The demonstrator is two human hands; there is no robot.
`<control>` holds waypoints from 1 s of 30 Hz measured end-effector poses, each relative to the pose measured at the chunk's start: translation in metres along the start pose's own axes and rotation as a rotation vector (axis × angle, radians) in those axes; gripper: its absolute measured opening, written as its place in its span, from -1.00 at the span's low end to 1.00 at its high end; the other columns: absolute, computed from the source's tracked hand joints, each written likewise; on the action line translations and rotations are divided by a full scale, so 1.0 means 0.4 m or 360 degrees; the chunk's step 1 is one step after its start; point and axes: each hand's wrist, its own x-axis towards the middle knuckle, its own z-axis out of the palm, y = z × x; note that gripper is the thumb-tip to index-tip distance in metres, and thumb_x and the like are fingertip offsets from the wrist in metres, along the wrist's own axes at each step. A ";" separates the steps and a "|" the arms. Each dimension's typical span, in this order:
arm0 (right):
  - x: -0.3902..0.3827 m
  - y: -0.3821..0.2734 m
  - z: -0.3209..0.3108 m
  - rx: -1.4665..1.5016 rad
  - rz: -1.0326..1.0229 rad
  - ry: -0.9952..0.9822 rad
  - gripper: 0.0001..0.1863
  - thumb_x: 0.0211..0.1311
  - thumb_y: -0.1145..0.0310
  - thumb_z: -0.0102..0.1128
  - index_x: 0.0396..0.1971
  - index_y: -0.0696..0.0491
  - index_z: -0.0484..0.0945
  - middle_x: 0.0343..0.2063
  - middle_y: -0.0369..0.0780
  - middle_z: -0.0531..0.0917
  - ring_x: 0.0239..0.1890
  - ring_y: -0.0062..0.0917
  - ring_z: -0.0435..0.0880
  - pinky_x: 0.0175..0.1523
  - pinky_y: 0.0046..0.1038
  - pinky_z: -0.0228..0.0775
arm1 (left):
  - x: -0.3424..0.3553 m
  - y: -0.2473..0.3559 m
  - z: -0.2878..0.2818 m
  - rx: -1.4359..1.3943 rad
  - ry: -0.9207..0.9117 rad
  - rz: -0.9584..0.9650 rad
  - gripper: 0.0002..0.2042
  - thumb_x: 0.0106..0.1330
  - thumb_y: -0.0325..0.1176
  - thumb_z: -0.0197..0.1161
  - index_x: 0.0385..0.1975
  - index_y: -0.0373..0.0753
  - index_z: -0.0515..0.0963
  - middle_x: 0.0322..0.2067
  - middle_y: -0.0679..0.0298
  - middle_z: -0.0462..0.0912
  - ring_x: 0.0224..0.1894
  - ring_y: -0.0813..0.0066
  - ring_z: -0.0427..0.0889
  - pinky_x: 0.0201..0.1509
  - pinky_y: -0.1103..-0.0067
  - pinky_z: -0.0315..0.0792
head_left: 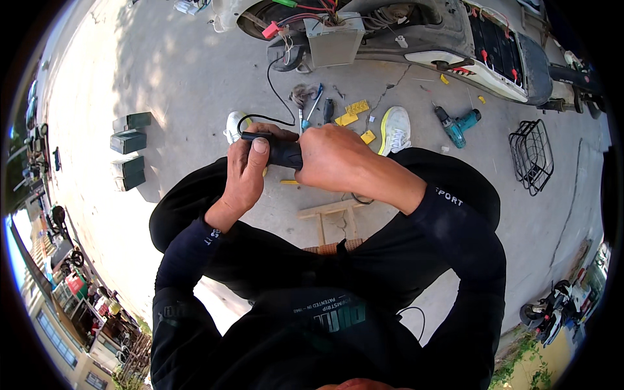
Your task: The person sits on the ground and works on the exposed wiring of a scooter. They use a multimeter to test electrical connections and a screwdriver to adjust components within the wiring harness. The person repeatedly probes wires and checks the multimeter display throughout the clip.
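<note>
A black device with a thin black cable is held in both hands above the gap between the person's knees. My left hand grips its left end, thumb on top. My right hand wraps round its right end, hiding part of it. Beyond the hands lie a blue-handled tool, a small black object and several yellow plastic pieces. A metal box with wires is up by the scooter body.
An opened scooter spans the top. A teal drill and wire basket lie at right. Several dark rectangular blocks stand at left. A wooden stool is under the person. Parked vehicles are at the edges.
</note>
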 end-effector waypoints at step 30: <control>-0.025 0.067 -0.033 -0.0220 0.0095 -0.0203 -0.68 -0.21 0.29 0.34 -0.47 0.24 0.65 -0.52 0.09 0.66 -0.40 -0.05 0.69 -0.24 -0.19 0.53 | 0.023 -0.039 0.047 0.0466 -0.0193 -0.0130 -0.39 0.54 0.10 -0.26 -0.37 -0.35 0.55 -0.68 0.27 0.40 -0.60 0.52 0.37 -0.46 0.52 0.29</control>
